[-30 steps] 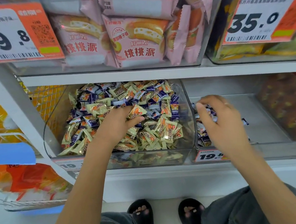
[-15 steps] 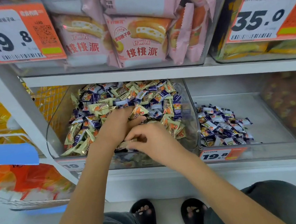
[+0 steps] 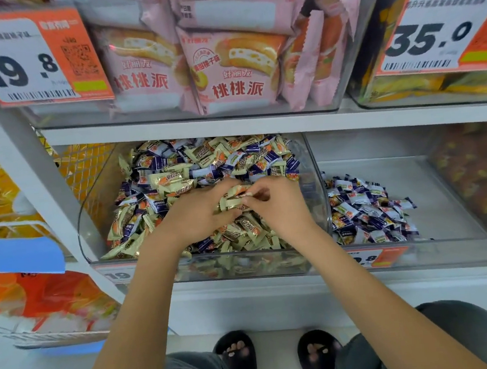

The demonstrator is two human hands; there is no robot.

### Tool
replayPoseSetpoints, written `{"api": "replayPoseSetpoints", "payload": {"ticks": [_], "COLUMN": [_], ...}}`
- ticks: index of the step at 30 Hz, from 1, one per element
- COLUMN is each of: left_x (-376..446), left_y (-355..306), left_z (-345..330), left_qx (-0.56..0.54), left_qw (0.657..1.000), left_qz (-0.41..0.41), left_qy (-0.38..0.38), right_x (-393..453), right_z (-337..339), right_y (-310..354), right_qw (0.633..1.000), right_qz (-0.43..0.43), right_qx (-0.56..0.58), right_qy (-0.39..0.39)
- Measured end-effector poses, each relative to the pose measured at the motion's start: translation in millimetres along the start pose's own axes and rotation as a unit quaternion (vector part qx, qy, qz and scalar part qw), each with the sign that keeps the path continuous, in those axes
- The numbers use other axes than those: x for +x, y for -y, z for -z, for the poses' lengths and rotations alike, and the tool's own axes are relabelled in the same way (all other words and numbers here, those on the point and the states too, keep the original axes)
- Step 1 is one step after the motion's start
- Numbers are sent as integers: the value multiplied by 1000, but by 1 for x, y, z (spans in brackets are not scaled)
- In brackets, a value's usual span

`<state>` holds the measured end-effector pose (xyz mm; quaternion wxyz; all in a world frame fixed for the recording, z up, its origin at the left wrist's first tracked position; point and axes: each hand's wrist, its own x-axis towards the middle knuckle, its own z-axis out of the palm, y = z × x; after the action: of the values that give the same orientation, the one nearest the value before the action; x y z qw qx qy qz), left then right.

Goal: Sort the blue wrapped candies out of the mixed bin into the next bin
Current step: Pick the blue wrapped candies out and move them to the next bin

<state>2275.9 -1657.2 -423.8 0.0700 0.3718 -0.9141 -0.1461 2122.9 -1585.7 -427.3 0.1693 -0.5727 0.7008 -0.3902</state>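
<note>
While both hands [image 3: 197, 215] [image 3: 277, 208] pinch cream candies [image 3: 232, 201] over the mixed bin [image 3: 90, 217], blue candies [image 3: 366, 211] lie right.

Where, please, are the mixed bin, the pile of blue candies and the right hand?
mixed bin [image 3: 87, 226]: head view, clear left wall.
pile of blue candies [image 3: 366, 211]: head view, pile's middle.
right hand [image 3: 280, 207]: head view, back of hand.

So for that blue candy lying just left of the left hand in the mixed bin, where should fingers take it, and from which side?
Probably pinch the blue candy across its plump middle, coming from above and the front. It lies flat on top of the heap in the mixed bin, upper face exposed, crimped ends thin and partly tucked under neighbours. The left hand is nearest; the right hand looks to be pinching a cream candy.
</note>
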Motion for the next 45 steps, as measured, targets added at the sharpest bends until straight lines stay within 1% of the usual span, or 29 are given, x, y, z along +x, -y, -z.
{"api": "replayPoseSetpoints", "payload": {"ticks": [2,3,4,5,6,7,9,10,12,14,15,18,19,20,21,22,23,24,26,27,29,30,32,34,35,37,40,43,45], "left_x": [1,1,1,2,2,2,2,2,2,2,2,1,1,0,-1,-1,-1,-2,-3,-4,-4,-3,-2,-4,-5,-8,-12,-16,-16], "left_y": [3,3,2,3,3,4,6,7,7,7,7,11,12,12,12,11,9,7,2,-1,-8,-11,-13,-14,-14,-11,-6,-10,-13], "left_z": [-4,-4,-3,-3,-3,-4,-5,-6,-6,-5,-5,-5,-6,-6,-5,-4,-2,-1,1,1,1,1,3,9,12,19,24,28,28], "left_qx": [3,6,9,10,12,14,11,7,-2,-10,-16,-34,-38,-42,-46,-53,-61,-69,-82,-89,-103,-109,-120,-148,-171,-218,-263,-326,-316], "left_qw": [1000,1000,1000,999,999,1000,1000,1000,1000,1000,1000,999,999,999,999,998,997,996,992,990,987,986,988,987,984,974,959,933,930], "left_qz": [-14,-21,-24,-25,-23,-21,-17,-14,-13,-16,-17,-16,-14,-12,-10,-9,-9,-11,-25,-38,-59,-61,-58,-56,-55,-34,5,18,20], "left_qy": [-4,-10,-15,-20,-19,-17,-14,-13,-12,-13,-12,-12,-8,-2,6,19,37,57,89,100,112,109,73,24,-2,-51,-103,-154,-184], "right_x": [-17,-26,-35,-41,-46,-48,-46,-44,-41,-42,-44,-55,-59,-63,-67,-69,-70,-69,-67,-63,-50,-41,-16,9,19,30,31,30,30], "right_z": [11,16,21,22,20,17,10,7,6,7,9,26,38,51,66,82,94,103,109,106,95,86,60,34,23,8,-7,-19,-19], "right_y": [0,-1,1,4,6,6,9,11,11,11,11,14,12,8,1,-10,-22,-32,-45,-45,-27,-15,2,6,4,-3,-9,-13,-14], "right_qw": [998,998,997,988,971,952,919,909,904,913,925,967,979,991,997,994,985,979,972,971,972,975,973,959,951,953,979,993,997], "right_qz": [35,54,61,53,43,45,65,70,66,67,74,74,70,70,73,77,73,60,34,43,103,133,162,141,122,82,43,39,29], "right_qx": [-24,-24,-21,-28,-59,-108,-204,-227,-223,-193,-160,-13,11,15,0,-25,-57,-95,-163,-169,-140,-131,-160,-235,-265,-259,-147,-96,-60], "right_qy": [-36,-13,51,141,227,284,332,344,359,352,336,244,191,114,16,-79,-144,-168,-163,-165,-156,-124,-21,70,100,137,133,56,41]}}
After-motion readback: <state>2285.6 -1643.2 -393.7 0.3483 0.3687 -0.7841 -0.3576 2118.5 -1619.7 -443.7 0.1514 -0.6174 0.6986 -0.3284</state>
